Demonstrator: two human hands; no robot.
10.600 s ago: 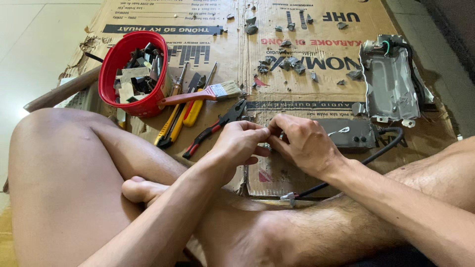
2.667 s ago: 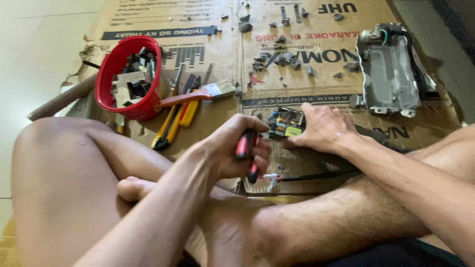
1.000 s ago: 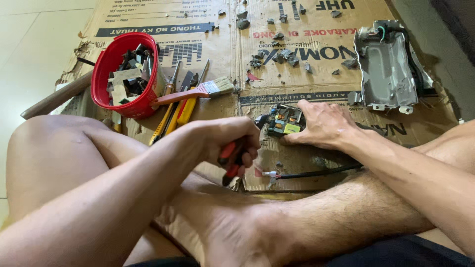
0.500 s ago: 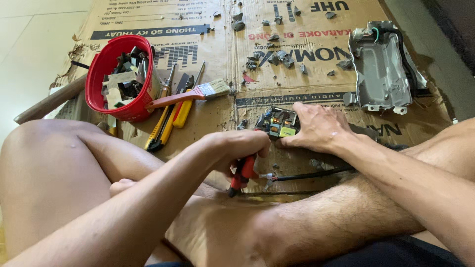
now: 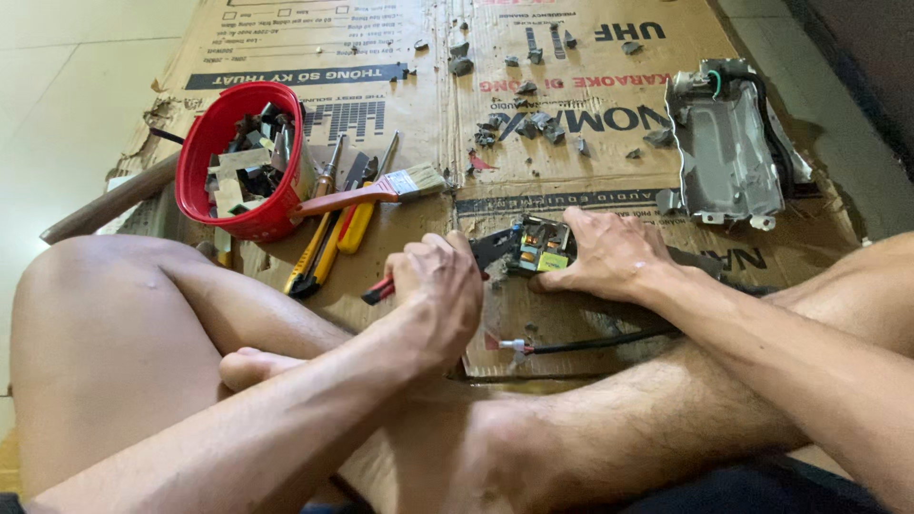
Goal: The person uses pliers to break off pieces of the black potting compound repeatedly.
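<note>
A: Counting first: 1 red basket, 1 paintbrush, 1 grey metal housing, 1 circuit module on the cardboard

B: And the 2 hands?

A: The left hand is curled shut around red-handled pliers; the module is pinned flat under the right hand, fingers spread

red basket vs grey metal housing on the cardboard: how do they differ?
The red basket is round, plastic-looking and stuffed with scrap parts; the grey metal housing is flat, roughly rectangular and holds only wiring at its top. The red basket sits far left with a paintbrush leaning on it; the grey metal housing lies far right. Neither hand touches either.
</note>
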